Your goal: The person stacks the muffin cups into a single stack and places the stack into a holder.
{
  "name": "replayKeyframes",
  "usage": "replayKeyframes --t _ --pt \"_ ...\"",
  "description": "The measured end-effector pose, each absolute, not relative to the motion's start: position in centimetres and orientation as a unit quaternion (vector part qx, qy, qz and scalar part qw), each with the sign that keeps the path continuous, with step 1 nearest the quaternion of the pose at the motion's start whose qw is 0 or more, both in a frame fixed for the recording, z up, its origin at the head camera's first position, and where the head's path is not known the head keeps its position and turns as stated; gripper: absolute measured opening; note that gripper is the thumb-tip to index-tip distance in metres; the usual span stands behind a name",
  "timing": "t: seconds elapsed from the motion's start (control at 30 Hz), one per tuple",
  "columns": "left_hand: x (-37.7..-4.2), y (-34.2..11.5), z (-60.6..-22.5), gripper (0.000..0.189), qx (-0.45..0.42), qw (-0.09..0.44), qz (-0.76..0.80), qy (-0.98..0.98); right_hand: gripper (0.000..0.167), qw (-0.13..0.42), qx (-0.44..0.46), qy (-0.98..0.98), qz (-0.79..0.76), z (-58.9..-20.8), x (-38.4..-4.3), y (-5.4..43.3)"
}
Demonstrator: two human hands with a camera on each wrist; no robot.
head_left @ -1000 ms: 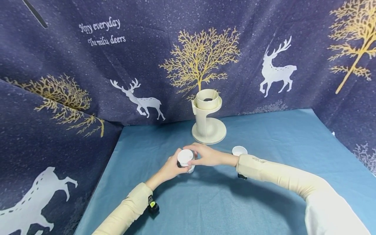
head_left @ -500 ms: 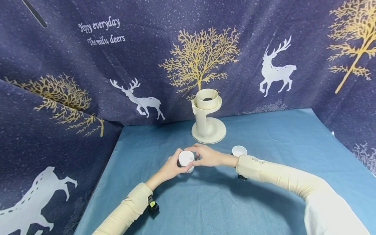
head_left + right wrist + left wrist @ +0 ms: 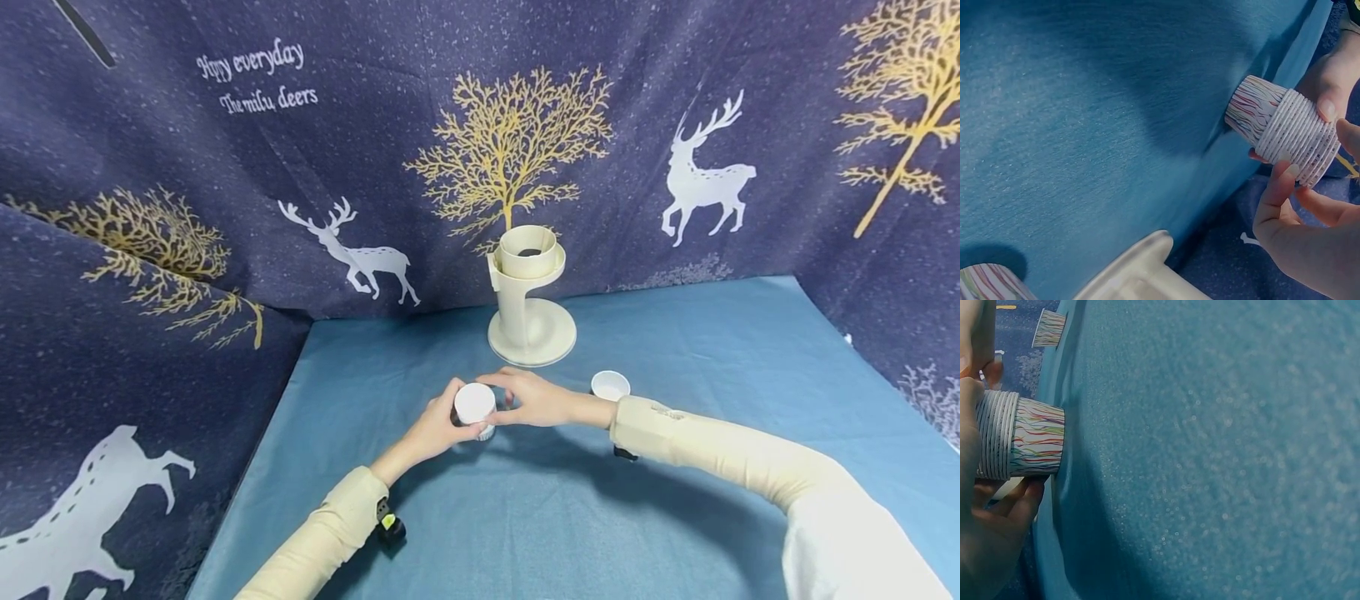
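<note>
A stack of paper cups (image 3: 475,404) with wavy coloured stripes stands mouth up over the blue cloth, its rims nested closely in the left wrist view. My left hand (image 3: 433,432) grips the stack from the left, thumb in front and fingers behind. From the right, my right hand (image 3: 538,402) has its thumb and curled fingertips at the upper rims. In the right wrist view, the right thumb (image 3: 1285,172) presses against the rim edges of the stack. Another striped paper cup (image 3: 611,385) stands alone on the cloth, just behind the right forearm.
A cream dripper stand (image 3: 513,308) with a round base and a ring-shaped top holding a cone stands behind the hands. The blue cloth (image 3: 540,517) covers the table. A dark curtain (image 3: 360,150) with deer and trees hangs behind.
My right hand has shifted slightly right, and its thumb has drawn back from over the top cup's mouth to the rim. The left hand stays around the stack.
</note>
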State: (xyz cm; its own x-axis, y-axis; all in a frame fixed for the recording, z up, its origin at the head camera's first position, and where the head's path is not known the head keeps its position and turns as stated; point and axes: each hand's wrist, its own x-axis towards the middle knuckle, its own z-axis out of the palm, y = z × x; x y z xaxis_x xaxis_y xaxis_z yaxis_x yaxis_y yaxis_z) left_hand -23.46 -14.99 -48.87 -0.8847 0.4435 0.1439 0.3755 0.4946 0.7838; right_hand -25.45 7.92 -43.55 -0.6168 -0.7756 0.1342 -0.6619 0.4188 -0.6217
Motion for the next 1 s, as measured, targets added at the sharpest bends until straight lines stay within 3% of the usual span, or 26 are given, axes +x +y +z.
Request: replayKeyframes --t 0.27,1.0 --pt "-23.4 -14.8 -48.7 0.046 0.234 0.043 0.436 0.868 0.059 0.083 -0.417 0.840 -0.338 -43.7 -25.2 8.5" --pt "-23.3 -14.6 -48.7 0.047 0.211 0.027 0.411 0.886 0.031 -0.023 -0.325 0.867 -0.377 -43.5 -25.7 12.8"
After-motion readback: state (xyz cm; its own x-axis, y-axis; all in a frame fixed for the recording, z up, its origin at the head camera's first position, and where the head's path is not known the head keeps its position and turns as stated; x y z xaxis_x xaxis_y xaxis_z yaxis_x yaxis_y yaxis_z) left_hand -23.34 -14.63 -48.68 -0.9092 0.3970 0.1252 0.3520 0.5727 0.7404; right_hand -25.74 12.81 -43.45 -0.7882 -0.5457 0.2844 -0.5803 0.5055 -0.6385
